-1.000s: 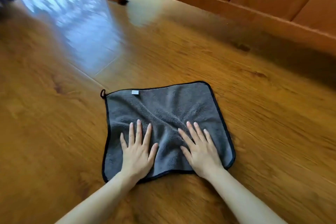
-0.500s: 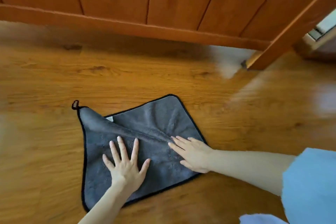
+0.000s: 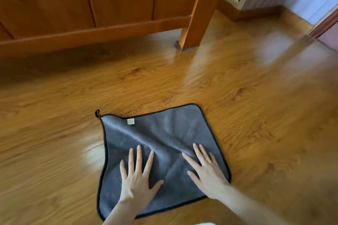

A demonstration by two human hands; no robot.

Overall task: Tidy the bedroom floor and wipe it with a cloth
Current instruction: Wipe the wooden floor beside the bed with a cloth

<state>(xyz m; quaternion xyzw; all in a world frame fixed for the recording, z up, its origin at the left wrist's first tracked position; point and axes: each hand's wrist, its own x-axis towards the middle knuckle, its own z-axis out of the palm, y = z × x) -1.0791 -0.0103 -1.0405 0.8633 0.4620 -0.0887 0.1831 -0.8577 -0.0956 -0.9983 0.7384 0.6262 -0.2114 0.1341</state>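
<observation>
A grey cloth (image 3: pixel 164 133) with a black hem, a small white label and a hanging loop at its far left corner lies spread on the wooden floor (image 3: pixel 256 115). My left hand (image 3: pixel 137 179) presses flat on the cloth's near left part, fingers spread. My right hand (image 3: pixel 206 171) presses flat on its near right part, fingers spread and pointing up-left. A crease runs across the cloth between the two hands.
A wooden bed frame (image 3: pixel 91 29) runs along the far side, its corner leg (image 3: pixel 197 23) standing on the floor at upper middle. A skirting board and wall (image 3: pixel 265 7) lie at the far right, with a doorway edge (image 3: pixel 325 22) beyond.
The cloth and both hands have slid to the right along the floor beside the bed frame. The bed's corner leg and the far right wall have come into view.
</observation>
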